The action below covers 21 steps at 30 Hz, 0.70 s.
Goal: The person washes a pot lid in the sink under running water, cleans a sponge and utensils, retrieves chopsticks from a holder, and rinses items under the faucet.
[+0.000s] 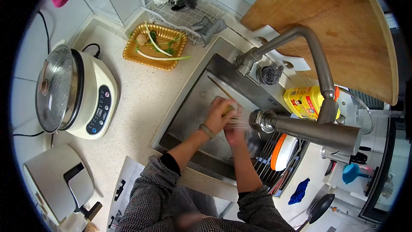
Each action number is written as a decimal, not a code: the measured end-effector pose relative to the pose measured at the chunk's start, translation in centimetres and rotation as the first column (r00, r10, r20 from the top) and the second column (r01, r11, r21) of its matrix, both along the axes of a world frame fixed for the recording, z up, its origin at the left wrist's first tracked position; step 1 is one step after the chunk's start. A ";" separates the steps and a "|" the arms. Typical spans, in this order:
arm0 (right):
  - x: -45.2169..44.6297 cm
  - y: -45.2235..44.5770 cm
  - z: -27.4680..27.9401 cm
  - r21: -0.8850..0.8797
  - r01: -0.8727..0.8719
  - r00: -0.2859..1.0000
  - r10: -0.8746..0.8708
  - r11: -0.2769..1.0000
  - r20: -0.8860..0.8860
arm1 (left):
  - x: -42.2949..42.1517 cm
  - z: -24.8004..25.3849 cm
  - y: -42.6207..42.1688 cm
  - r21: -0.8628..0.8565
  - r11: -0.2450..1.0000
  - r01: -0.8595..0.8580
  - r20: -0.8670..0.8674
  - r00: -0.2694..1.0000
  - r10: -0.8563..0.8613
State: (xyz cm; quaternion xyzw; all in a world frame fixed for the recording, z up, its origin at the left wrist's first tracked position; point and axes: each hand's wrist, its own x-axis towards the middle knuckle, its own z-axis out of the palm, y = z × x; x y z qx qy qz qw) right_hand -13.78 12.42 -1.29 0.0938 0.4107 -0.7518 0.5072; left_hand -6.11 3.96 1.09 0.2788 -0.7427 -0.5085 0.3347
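Over the steel sink, water sprays from the faucet head onto both hands. My left hand has its fingers curled round something yellowish-green, mostly hidden. Beside it, under the spray, is my right hand; its fingers are blurred by water and motion. A thin brown stick slants across the sink just beyond my left hand.
A gold tray with scallions and herbs sits at the upper left, near a white electric cooker. A yellow bottle stands behind the faucet. An orange-rimmed white dish rests on the rack at the sink's right.
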 end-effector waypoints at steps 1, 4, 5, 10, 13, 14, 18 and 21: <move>0.2 -0.2 -0.8 -0.003 -0.001 1.000 0.001 1.000 0.000 | -0.1 -0.3 -0.1 -0.003 1.000 -0.001 0.000 1.000 0.001; 0.6 -0.6 -1.3 0.037 0.107 0.986 -0.111 0.994 0.121 | -0.6 -0.7 1.2 0.239 0.970 -0.038 -0.109 0.992 0.065; 0.6 -1.5 0.0 -0.101 0.080 0.985 -0.063 0.992 0.159 | -1.0 0.0 3.0 -0.246 0.963 -0.109 0.066 0.989 0.129; 4.4 -0.8 3.3 0.214 0.014 0.994 -0.037 0.977 0.105 | -0.7 0.3 -0.8 0.153 0.976 0.155 0.291 0.937 -0.195; 3.0 -0.4 1.2 0.042 -0.035 0.999 0.035 0.998 -0.002 | -2.0 -3.7 0.4 0.296 0.953 0.061 0.289 0.945 -0.150; 2.0 -0.5 0.1 -0.097 -0.105 0.991 0.095 0.990 -0.096 | -2.9 -4.5 4.1 0.140 0.990 -0.001 0.458 0.886 -0.064; 1.7 -0.2 1.6 -0.199 -0.045 0.955 0.101 0.979 0.280 | -2.5 -4.1 3.0 -0.263 0.952 -0.157 0.425 0.867 0.260; 2.9 0.5 2.3 -0.008 -0.050 0.995 0.050 0.999 0.088 | -0.8 -3.8 0.8 -0.335 0.937 -0.097 0.393 0.890 0.232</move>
